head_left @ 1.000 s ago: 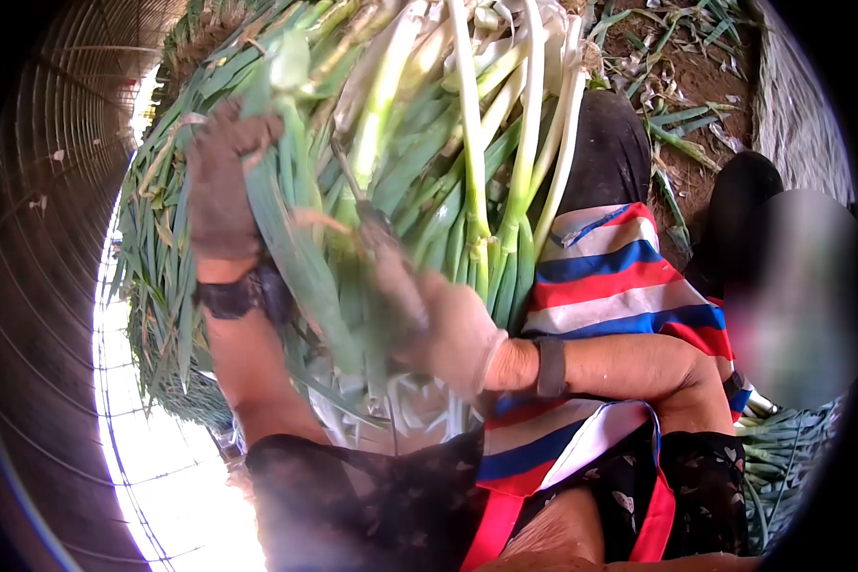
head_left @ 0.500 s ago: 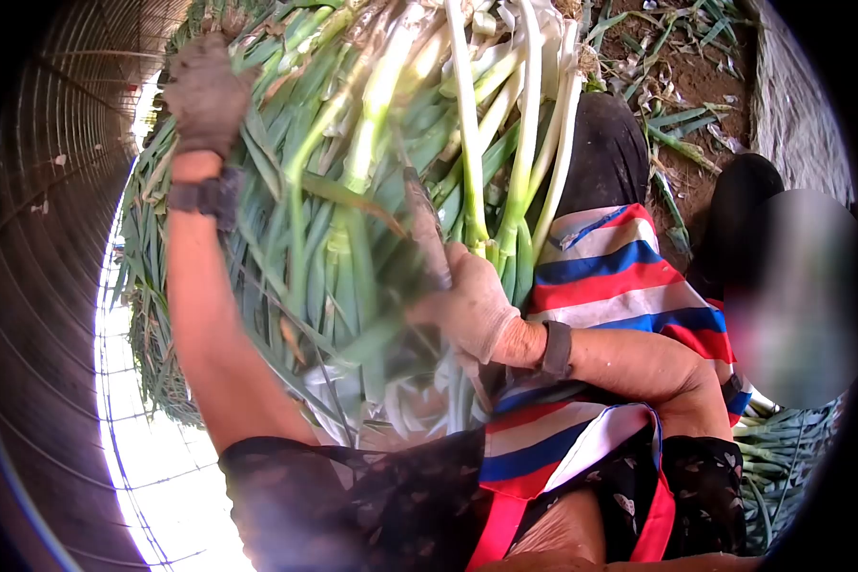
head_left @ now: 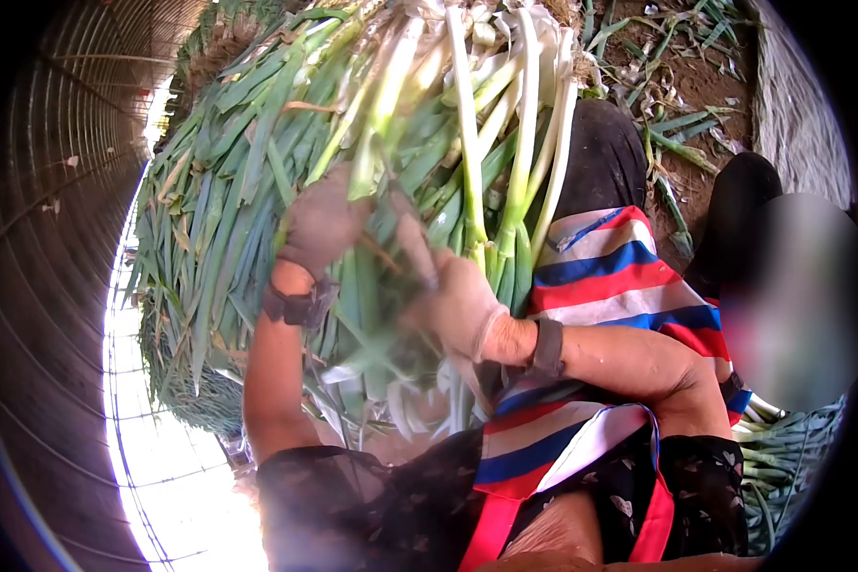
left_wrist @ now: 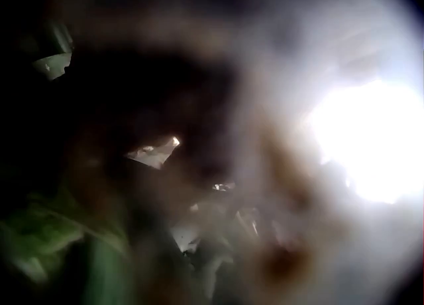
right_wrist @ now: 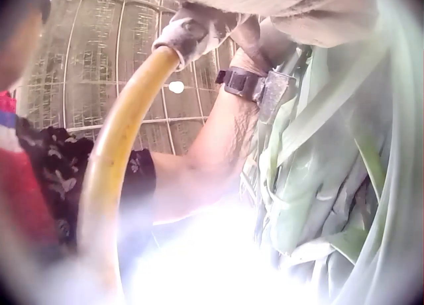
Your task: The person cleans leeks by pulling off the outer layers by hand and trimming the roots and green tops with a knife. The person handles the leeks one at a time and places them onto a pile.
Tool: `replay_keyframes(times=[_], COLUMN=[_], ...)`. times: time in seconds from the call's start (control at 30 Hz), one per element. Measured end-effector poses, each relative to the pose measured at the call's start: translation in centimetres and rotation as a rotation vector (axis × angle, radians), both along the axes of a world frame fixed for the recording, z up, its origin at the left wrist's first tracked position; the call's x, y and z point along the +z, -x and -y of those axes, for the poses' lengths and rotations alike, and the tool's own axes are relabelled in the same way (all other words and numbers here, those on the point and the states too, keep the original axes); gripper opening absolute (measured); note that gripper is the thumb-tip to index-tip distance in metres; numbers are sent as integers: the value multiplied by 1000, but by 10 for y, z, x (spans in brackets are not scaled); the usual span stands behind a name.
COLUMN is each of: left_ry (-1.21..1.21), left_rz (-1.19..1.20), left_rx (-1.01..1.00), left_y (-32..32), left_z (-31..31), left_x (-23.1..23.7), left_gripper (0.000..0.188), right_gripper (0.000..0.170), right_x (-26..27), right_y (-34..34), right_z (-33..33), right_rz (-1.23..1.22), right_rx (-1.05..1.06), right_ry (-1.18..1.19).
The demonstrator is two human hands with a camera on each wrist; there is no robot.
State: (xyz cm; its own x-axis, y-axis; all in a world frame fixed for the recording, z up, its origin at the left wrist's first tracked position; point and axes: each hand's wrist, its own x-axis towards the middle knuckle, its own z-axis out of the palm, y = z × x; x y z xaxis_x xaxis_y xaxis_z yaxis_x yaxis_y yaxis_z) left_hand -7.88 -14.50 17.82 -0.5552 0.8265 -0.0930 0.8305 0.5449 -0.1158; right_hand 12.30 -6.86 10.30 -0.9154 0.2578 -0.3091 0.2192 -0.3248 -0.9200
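My gloved right hand [head_left: 458, 305] grips an air gun [head_left: 412, 234], its blurred thin nozzle pointing up among the green onions. From its back end a yellow hose [right_wrist: 126, 133] curves down in the right wrist view. My gloved left hand [head_left: 324, 219] grasps a thick green onion [head_left: 389, 95] where the pale stalk meets the leaves; the fingertips are blurred. This onion lies root end away from me. More cleaned white stalks [head_left: 467, 143] lie to its right, across the lap. The left wrist view is mostly dark and blurred.
A big heap of green onions [head_left: 219, 200] spreads to the left and far side. Wire mesh [head_left: 48, 191] curves along the left. Leaf scraps litter the soil [head_left: 701, 86] at the far right. A striped apron [head_left: 610, 276] covers the lap; bundled onions [head_left: 782, 467] lie at lower right.
My left hand swung out to the far left over the heap, then came back right to the thick onion. The right hand with the air gun stays nearly in place.
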Motion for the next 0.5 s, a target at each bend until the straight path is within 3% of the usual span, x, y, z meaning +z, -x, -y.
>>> replay_keyframes(times=[0.13, 0.23, 0.27, 0.37, 0.47, 0.5], left_ry=[114, -35, 131, -16, 97, 44], left_rz=[94, 50, 111, 344, 493, 472], left_rx=[-108, -306, -132, 47, 260, 234], left_y=[-17, -27, -29, -16, 25, 18], left_z=[-11, 3, 6, 20, 38, 38], left_x=[23, 15, 18, 23, 7, 8], left_gripper=[83, 91, 89, 73, 60, 56], right_gripper=[44, 43, 43, 43, 46, 47], right_x=[8, -7, -11, -4, 23, 8], right_y=[7, 7, 7, 3, -4, -3], right_z=[-15, -13, -10, -8, -12, -7], right_rz=[50, -34, -50, 26, 104, 33], right_rx=[-57, -139, -150, -84, -26, -64], right_ry=[-7, -54, -37, 106, 129, 116])
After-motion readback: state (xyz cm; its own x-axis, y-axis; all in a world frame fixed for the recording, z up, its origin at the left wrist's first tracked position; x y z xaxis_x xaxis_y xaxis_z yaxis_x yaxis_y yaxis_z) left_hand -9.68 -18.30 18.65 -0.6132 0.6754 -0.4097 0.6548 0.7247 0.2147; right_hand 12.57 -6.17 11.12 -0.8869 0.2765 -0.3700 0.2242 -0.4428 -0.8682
